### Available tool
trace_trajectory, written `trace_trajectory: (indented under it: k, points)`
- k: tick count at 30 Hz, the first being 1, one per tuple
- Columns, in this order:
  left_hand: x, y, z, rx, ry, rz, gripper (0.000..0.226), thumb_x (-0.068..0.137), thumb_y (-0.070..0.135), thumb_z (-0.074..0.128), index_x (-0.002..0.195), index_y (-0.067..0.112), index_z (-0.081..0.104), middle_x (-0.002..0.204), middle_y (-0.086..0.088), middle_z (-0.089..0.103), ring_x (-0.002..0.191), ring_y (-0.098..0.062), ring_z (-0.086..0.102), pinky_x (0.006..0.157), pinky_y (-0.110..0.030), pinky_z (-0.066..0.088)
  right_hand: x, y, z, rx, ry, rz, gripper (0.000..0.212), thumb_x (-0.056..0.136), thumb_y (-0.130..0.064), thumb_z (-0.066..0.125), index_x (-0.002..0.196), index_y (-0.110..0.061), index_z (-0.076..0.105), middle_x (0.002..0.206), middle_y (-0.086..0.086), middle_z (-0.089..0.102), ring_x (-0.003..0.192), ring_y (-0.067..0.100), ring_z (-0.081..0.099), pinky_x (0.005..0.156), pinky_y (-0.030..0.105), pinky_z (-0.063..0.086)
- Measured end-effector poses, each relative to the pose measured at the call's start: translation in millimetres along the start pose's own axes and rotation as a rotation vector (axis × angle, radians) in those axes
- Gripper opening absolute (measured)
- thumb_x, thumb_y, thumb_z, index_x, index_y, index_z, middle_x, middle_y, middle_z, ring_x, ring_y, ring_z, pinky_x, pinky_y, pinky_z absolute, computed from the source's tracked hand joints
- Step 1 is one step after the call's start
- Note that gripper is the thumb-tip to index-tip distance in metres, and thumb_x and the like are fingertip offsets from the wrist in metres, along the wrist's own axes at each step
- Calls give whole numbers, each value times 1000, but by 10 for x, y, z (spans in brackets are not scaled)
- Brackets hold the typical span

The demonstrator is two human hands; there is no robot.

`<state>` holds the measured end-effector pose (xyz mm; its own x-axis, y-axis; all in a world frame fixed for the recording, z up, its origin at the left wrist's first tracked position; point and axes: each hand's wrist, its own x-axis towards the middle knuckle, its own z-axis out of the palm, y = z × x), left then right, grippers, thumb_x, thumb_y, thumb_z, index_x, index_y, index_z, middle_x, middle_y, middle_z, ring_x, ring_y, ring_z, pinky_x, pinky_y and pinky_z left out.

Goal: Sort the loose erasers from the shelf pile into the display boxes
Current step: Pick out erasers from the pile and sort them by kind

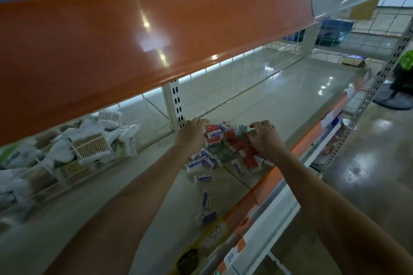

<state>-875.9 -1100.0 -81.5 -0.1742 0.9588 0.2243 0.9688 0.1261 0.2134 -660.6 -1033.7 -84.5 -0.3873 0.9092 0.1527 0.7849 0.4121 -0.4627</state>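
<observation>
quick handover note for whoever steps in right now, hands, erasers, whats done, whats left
Left hand: resting on the left edge of the eraser pile, fingers curled over it; whether its grip has an eraser is hidden.
Right hand: on the right side of the pile, fingers bent down into the red erasers; hold unclear.
Erasers: red ones to the right and back, blue ones in front, three blue strays nearer the shelf front edge.
Done: nothing visibly boxed; no display box clearly in view.
Left: sort the whole pile and the strays.

Red-sleeved erasers (pixel 230 135) and blue-and-white ones (pixel 204 164) (white bodies) lie under an orange shelf edge (pixel 134 44).
</observation>
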Motion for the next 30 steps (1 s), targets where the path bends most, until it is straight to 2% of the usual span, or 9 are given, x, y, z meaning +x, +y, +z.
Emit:
trace_trajectory:
  k: [4, 9, 14, 17, 20, 23, 26, 28, 30]
  points:
    - [71, 3, 35, 9, -16, 13, 39, 90, 24, 58, 128, 18, 52, 117, -6, 62, 101, -21, 57, 84, -40, 51, 75, 53, -7, 10, -71, -63, 31, 91, -26, 52, 113, -7, 62, 109, 14, 57, 98, 26, 52, 84, 35, 45]
    - [72, -17, 83, 22, 64, 26, 35, 90, 24, 57, 125, 16, 55, 114, -6, 61, 102, -21, 53, 83, -35, 46, 95, 113, -26, -2, -104, -128, 30, 85, -22, 62, 109, -5, 63, 104, 15, 57, 95, 28, 54, 80, 32, 42]
    - [-77, -31, 50, -55, 114, 18, 36, 86, 21, 62, 121, 12, 57, 114, -6, 58, 103, -20, 50, 80, -28, 42, 6, 152, -52, 6, -32, -132, 29, 83, -19, 66, 109, -8, 62, 106, 10, 55, 92, 22, 54, 76, 27, 41]
    - [-284, -33, -46, -177, 148, -4, 39, 84, 22, 64, 121, 13, 56, 113, -4, 56, 98, -15, 51, 76, -22, 37, -148, 79, -79, 102, 4, -167, 30, 81, -15, 69, 109, -11, 61, 109, 6, 52, 91, 19, 56, 77, 27, 47]
    - [-587, -42, -168, -279, 183, -3, 42, 81, 18, 69, 121, 13, 57, 116, -5, 57, 97, -14, 53, 76, -19, 40, -364, -83, -96, 220, 6, -226, 34, 79, -10, 72, 110, -9, 60, 113, 6, 51, 96, 21, 58, 87, 31, 52]
    - [-929, -63, -317, -393, 203, -6, 43, 79, 15, 71, 120, 16, 59, 121, -3, 58, 94, -13, 57, 73, -11, 41, -582, -315, -99, 339, 14, -292, 35, 77, -8, 73, 109, -7, 60, 109, 2, 50, 94, 17, 58, 88, 23, 50]
    - [-1305, -103, -485, -484, 238, -78, 35, 79, 17, 70, 112, 24, 61, 104, 6, 63, 84, -6, 57, 67, -10, 42, -781, -606, -77, 460, -11, -367, 32, 75, -2, 74, 103, -9, 61, 99, -3, 49, 85, 10, 57, 77, 6, 45]
    - [-1567, -146, -603, -581, 280, -164, 22, 82, 19, 67, 100, 31, 62, 89, 13, 64, 78, -1, 58, 63, -11, 44, -904, -805, -53, 533, -50, -397, 33, 74, 0, 74, 98, -17, 59, 94, -5, 53, 81, 4, 58, 73, 3, 43]
    - [-1816, -206, -717, -665, 309, -267, 13, 85, 21, 64, 93, 31, 65, 82, 13, 64, 74, 1, 58, 60, -10, 43, -1022, -1012, -25, 617, -133, -410, 35, 75, -2, 74, 96, -24, 56, 93, -9, 58, 82, -1, 59, 71, 5, 45]
